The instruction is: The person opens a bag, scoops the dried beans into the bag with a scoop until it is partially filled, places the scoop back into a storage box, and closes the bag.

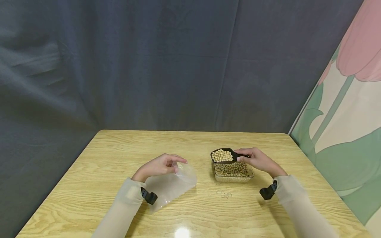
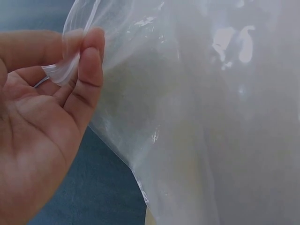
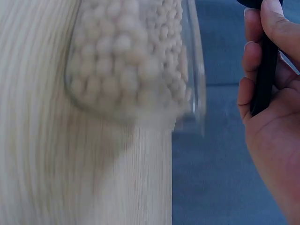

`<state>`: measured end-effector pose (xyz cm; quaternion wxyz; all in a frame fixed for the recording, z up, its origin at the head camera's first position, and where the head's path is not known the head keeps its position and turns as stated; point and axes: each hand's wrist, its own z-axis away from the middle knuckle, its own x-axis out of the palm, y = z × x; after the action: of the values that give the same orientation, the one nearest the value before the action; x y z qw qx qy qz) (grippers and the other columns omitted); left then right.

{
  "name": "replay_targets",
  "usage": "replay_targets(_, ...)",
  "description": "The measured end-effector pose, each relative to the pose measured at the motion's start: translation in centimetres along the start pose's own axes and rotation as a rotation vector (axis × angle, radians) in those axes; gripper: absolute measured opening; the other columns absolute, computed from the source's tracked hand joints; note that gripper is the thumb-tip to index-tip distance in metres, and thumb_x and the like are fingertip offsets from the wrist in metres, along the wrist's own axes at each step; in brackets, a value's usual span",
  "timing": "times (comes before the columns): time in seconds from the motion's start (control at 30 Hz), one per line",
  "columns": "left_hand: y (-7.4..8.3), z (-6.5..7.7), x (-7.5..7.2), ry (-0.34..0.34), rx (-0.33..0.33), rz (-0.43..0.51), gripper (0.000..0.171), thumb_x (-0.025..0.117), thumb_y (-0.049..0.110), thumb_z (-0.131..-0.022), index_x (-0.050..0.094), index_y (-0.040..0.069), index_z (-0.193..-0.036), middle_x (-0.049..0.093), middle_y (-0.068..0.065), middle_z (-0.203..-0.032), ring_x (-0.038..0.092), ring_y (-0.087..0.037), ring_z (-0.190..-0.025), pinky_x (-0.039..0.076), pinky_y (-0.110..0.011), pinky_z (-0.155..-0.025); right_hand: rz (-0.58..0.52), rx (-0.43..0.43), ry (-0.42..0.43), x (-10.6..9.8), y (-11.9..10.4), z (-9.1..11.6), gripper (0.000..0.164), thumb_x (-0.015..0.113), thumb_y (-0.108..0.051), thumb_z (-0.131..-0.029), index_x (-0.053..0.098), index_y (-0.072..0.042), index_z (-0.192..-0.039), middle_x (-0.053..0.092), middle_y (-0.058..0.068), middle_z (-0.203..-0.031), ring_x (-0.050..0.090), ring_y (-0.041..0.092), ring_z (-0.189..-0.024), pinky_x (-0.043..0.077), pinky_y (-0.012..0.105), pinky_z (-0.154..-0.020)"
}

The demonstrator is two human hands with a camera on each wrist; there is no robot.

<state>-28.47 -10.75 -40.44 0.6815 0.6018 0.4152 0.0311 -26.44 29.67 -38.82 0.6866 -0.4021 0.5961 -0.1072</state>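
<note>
A clear plastic zip bag [image 1: 172,186] hangs from my left hand [image 1: 159,167], which pinches its upper edge between thumb and fingers. The left wrist view shows the zip strip [image 2: 70,65] at the fingertips and the bag's film [image 2: 187,117] spreading to the right. My right hand [image 1: 257,160] grips the handle of a black scoop [image 1: 235,156]. Pale round soybeans [image 1: 221,155] fill the scoop, which is held over a clear rectangular container [image 1: 233,179] with more soybeans inside. In the right wrist view, fingers curl round the black handle [image 3: 265,75].
A light wooden table [image 1: 98,172] carries everything. Small clear bits [image 1: 227,195] lie in front of the container. A dark curtain [image 1: 166,66] hangs behind the table, and a flower-painted wall [image 1: 345,132] stands at the right.
</note>
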Motion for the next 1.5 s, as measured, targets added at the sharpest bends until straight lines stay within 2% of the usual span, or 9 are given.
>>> replay_targets(0.2,0.1,-0.2,0.0,-0.010,0.019,0.012,0.042,0.052,-0.003,-0.091,0.055,-0.001,-0.133,0.055,-0.022,-0.132,0.053,-0.008,-0.077,0.044,-0.023,-0.068,-0.034,-0.017,-0.036,1.0,-1.2,-0.9,0.049,0.057,-0.027,-0.096,0.052,0.001,-0.136,0.041,0.032,-0.142,0.038,0.048,-0.132,0.044,0.055,-0.096)
replay_targets(0.47,0.2,-0.4,0.1,-0.008,0.025,0.015,0.039,0.053,-0.002,-0.092,0.055,-0.004,-0.131,0.054,-0.023,-0.132,0.050,-0.007,-0.076,0.043,-0.022,-0.068,-0.058,-0.039,-0.079,2.3,-2.5,-2.3,0.047,0.057,-0.027,-0.096,0.055,-0.001,-0.134,0.047,0.028,-0.140,0.041,0.046,-0.131,0.041,0.056,-0.100)
replay_targets(0.67,0.5,-0.6,0.3,0.018,0.011,-0.018,0.044,0.052,-0.006,-0.089,0.056,0.001,-0.133,0.055,-0.018,-0.134,0.052,-0.007,-0.073,0.041,-0.020,-0.062,-0.086,-0.047,-0.119,3.2,-3.1,-3.2,0.047,0.059,-0.030,-0.095,0.057,-0.002,-0.133,0.047,0.027,-0.140,0.041,0.044,-0.132,0.043,0.053,-0.098)
replay_targets(0.77,0.4,-0.7,0.4,0.027,0.013,-0.027,0.045,0.051,-0.006,-0.089,0.057,0.002,-0.133,0.055,-0.017,-0.134,0.051,-0.007,-0.071,0.040,-0.020,-0.061,-0.083,-0.081,-0.133,3.5,-3.2,-3.5,0.046,0.059,-0.028,-0.095,0.057,-0.001,-0.132,0.049,0.027,-0.139,0.043,0.043,-0.131,0.043,0.054,-0.099)
replay_targets(0.9,0.3,-0.7,0.5,0.036,0.009,-0.026,0.047,0.050,-0.007,-0.087,0.057,0.001,-0.133,0.055,-0.018,-0.133,0.053,-0.008,-0.074,0.042,-0.020,-0.063,-0.085,-0.106,-0.150,3.9,-3.5,-3.8,0.045,0.059,-0.027,-0.095,0.058,0.000,-0.131,0.050,0.027,-0.138,0.044,0.044,-0.130,0.041,0.055,-0.100)
replay_targets(1.03,0.4,-0.7,0.5,0.052,-0.008,-0.022,0.048,0.049,-0.008,-0.086,0.057,0.002,-0.132,0.056,-0.017,-0.131,0.055,-0.009,-0.077,0.043,-0.020,-0.064,-0.089,-0.091,-0.167,4.2,-3.6,-4.0,0.045,0.059,-0.027,-0.095,0.058,-0.001,-0.132,0.048,0.027,-0.140,0.041,0.043,-0.132,0.039,0.055,-0.103)
replay_targets(1.3,0.7,-0.9,0.6,0.088,-0.034,0.027,0.049,0.047,-0.010,-0.084,0.057,0.001,-0.131,0.058,-0.017,-0.128,0.048,-0.005,-0.068,0.039,-0.020,-0.061,-0.093,-0.088,-0.184,4.4,-3.9,-4.3,0.043,0.058,-0.022,-0.096,0.056,0.001,-0.132,0.048,0.027,-0.140,0.041,0.043,-0.133,0.039,0.055,-0.103)
replay_targets(1.5,1.1,-0.8,0.6,0.109,-0.056,0.120,0.050,0.047,-0.012,-0.084,0.057,-0.002,-0.131,0.057,-0.024,-0.126,0.045,-0.006,-0.063,0.038,-0.022,-0.062,-0.038,-0.112,-0.185,4.1,-4.4,-4.5,0.042,0.057,-0.023,-0.096,0.057,0.000,-0.132,0.053,0.024,-0.135,0.048,0.040,-0.127,0.044,0.052,-0.099)
